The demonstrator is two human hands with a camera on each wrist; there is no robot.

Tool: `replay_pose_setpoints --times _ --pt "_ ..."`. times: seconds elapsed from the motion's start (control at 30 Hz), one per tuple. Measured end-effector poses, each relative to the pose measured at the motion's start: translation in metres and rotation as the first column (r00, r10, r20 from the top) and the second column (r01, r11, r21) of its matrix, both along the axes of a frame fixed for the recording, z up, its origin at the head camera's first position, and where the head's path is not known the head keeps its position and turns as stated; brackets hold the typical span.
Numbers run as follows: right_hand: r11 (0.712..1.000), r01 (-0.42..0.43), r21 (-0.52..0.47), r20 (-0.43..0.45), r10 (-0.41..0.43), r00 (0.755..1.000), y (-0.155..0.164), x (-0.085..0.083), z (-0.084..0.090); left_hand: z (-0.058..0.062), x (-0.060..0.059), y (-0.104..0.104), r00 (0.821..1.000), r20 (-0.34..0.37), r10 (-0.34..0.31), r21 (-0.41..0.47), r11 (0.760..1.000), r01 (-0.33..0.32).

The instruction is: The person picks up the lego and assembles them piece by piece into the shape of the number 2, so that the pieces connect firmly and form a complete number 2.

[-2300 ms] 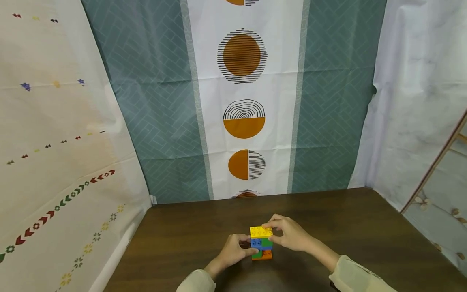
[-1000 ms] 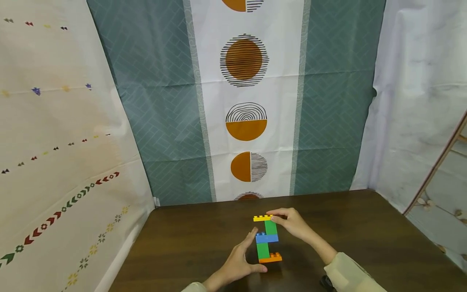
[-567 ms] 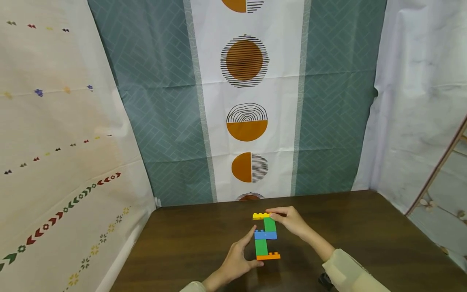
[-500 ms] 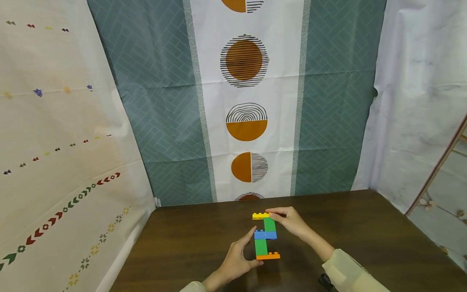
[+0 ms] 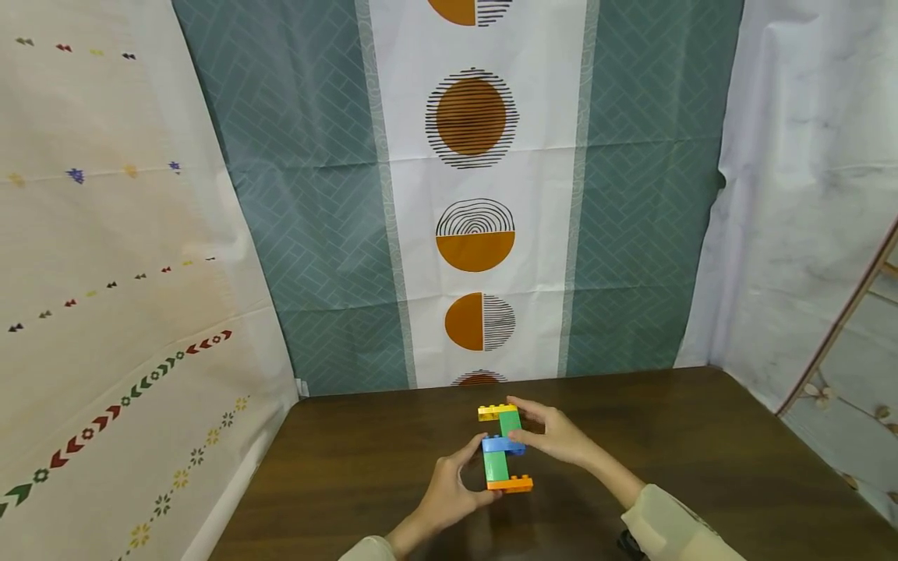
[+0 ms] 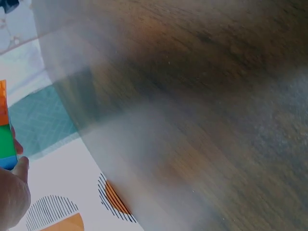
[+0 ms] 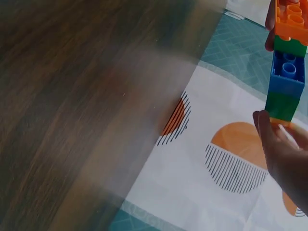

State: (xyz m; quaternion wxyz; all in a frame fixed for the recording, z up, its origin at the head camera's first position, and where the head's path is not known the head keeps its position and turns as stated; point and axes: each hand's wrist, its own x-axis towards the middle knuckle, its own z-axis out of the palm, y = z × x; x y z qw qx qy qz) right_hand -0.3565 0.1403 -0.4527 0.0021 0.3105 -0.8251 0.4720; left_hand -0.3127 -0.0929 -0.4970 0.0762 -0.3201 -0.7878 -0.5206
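Landmark: the brick tower (image 5: 503, 449), a stack of toy bricks held just above the dark wooden table (image 5: 351, 460), nearer its back half and about midway across.
Tower build: a yellow brick (image 5: 493, 411) on top, a green brick (image 5: 510, 423) under it, a blue brick (image 5: 502, 445) in the middle, a second green brick (image 5: 495, 466) below that, an orange brick (image 5: 510, 485) at the foot. The yellow one juts to the left of the stack, the orange one to the right.
Left hand (image 5: 449, 492): comes at the tower from its near left side; fingers curled round the lower part, thumb by the orange brick, fingertips up at the blue brick. It grips the stack.
Right hand (image 5: 554, 432): lies to the right of the tower; thumb and fingers clamped on the upper part, around the top green brick and the blue brick.
Left wrist view: only the edge of the tower shows at the far left, orange, green and blue, with a thumb against it; the table is blurred.
Right wrist view: the tower (image 7: 287, 62) appears at the top right, orange end uppermost, fingers pressed to its other end.
Backdrop: a curtain (image 5: 477, 195) with orange circles hangs behind the tower, past the table's far edge.
Sleeves: pale cuffs (image 5: 673, 530) sit on the near side of the tower.
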Motion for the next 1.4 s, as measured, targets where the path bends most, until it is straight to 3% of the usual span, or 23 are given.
replay_pose_setpoints --times 0.1,0.2,0.47,0.77,0.93,1.07,1.23,1.4 --pt "0.995 -0.095 0.002 0.016 0.095 0.995 0.002 -0.001 -0.002 0.001 0.000 -0.002 1.000 0.023 0.009 -0.004 1.000 -0.009" --pt "0.991 -0.130 0.014 0.019 0.130 0.991 0.002 -0.002 -0.004 0.002 0.000 -0.003 0.999 0.049 0.015 -0.013 1.000 -0.014" --pt "0.995 -0.084 0.060 -0.003 0.084 0.996 0.001 -0.003 -0.009 -0.001 -0.003 -0.003 0.995 0.099 0.009 -0.013 1.000 -0.007" --pt "0.992 -0.088 0.085 0.023 0.087 0.996 -0.001 -0.005 -0.014 -0.004 -0.009 -0.003 0.996 0.092 -0.001 -0.032 0.999 0.004" --pt "0.994 -0.052 0.096 0.061 0.046 0.997 -0.002 -0.007 -0.016 -0.006 -0.013 -0.006 0.998 0.052 0.039 -0.139 0.990 -0.031" --pt "0.992 0.011 0.128 0.076 -0.021 0.997 -0.004 -0.009 -0.018 -0.004 -0.021 -0.007 0.997 0.013 0.070 -0.248 0.967 -0.064" --pt "0.987 0.036 0.157 0.087 -0.050 0.995 -0.006 -0.012 -0.020 -0.009 -0.029 -0.004 0.996 0.033 0.083 -0.338 0.939 -0.067" --pt "0.980 0.024 0.196 0.093 -0.043 0.995 -0.009 -0.016 -0.029 -0.015 -0.032 -0.005 0.995 0.058 0.078 -0.371 0.927 -0.051"
